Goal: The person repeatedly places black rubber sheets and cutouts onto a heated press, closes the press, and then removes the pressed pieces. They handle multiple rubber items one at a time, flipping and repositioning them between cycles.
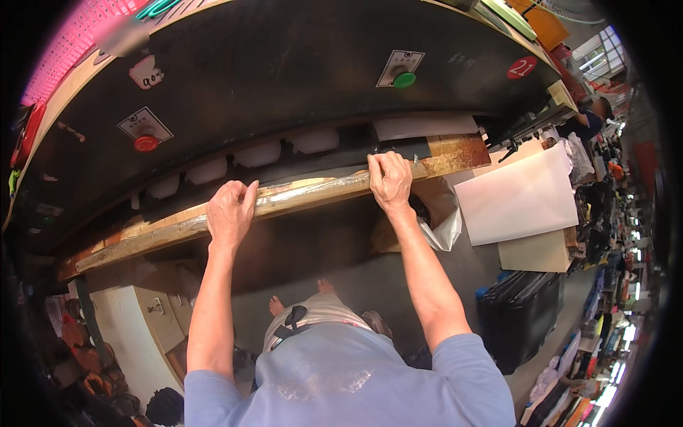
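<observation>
Table (pixel 171 233) edge under both hands, dark strip just behind

Left hand (pixel 231 210) and right hand (pixel 391 181) rest at the front edge of the table, well apart, fingers bent and knuckles up. Whether either is grasping the dark strip (pixel 341 158) or merely leaning there, I cannot tell: the fingertips are partly hidden. That strip lies lengthwise on the table, between the front edge and a black panel (pixel 284 64); the right fingertips seem to meet its near margin. Four pale rounded shapes (pixel 257 154) sit in a row along its far side. Toward the table's right end, a white piece (pixel 427 127) lies near the back, with brown, worn-looking board in front.

On the panel are a red button (pixel 146 143) and a green button (pixel 404 80). Beyond the table's right end is a large white sheet (pixel 519 192).
</observation>
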A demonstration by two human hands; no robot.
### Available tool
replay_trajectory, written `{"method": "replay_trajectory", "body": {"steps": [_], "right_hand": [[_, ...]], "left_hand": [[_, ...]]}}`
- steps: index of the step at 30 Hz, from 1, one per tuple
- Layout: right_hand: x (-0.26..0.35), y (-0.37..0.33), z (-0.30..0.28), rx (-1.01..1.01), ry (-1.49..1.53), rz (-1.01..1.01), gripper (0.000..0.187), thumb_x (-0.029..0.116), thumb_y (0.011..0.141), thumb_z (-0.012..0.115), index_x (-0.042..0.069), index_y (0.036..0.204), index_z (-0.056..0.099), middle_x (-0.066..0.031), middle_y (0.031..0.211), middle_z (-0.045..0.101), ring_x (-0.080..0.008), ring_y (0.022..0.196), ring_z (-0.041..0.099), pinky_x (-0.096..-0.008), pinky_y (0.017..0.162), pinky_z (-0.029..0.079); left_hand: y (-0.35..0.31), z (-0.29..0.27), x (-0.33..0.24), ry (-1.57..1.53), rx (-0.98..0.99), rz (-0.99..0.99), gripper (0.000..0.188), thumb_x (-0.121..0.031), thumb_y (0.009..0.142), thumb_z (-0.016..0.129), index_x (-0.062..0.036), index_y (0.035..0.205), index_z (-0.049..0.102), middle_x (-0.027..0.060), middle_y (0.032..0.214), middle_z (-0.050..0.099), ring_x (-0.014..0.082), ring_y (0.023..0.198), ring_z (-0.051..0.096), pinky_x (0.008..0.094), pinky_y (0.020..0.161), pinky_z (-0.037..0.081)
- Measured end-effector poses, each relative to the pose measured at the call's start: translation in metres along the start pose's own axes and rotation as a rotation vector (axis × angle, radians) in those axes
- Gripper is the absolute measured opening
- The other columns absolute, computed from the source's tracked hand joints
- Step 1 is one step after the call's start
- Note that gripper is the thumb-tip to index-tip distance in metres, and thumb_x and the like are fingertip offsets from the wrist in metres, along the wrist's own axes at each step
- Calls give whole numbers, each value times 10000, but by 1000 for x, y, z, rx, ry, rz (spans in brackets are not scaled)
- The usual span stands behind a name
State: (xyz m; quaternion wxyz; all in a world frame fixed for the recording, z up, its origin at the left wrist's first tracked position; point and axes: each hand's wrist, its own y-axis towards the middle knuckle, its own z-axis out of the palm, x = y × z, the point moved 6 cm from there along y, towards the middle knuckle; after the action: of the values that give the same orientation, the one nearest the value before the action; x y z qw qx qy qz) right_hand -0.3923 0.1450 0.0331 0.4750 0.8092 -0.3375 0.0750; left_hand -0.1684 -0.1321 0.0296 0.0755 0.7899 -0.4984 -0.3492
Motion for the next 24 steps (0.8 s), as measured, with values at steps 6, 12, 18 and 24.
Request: {"method": "replay_trajectory", "body": {"steps": [6,12,18,24], "right_hand": [[-12,1,21,43,-15,29,181,170,939,776,96,795,694,-36,729,658,-271,685,657,-412,686,458],[-8,-4,15,88,-3,16,154,179,958,757,97,839,706,-49,805,688,-286,786,687,-421,733,471],[-9,-15,12,96,40,20,130,176,982,744,89,890,716,-59,826,692,-283,791,685,-418,769,478],[-14,-58,-11,229,288,641,317,249,966,805,-9,799,728,-37,663,606,-109,596,530,-301,563,441]], "left_hand": [[17,2,2,4,-2,6,369,-279,958,798,-24,761,619,144,767,637,375,746,650,479,676,507],[5,2,-3,-11,-60,57,315,-231,960,787,-40,769,625,132,796,644,348,817,622,476,754,499],[-7,0,-6,-29,-85,97,300,-161,928,804,-38,763,586,146,773,604,371,793,603,493,723,474],[-70,-7,-10,-168,-67,-6,235,-127,933,792,-44,811,610,123,810,644,355,780,613,472,701,469]]}}
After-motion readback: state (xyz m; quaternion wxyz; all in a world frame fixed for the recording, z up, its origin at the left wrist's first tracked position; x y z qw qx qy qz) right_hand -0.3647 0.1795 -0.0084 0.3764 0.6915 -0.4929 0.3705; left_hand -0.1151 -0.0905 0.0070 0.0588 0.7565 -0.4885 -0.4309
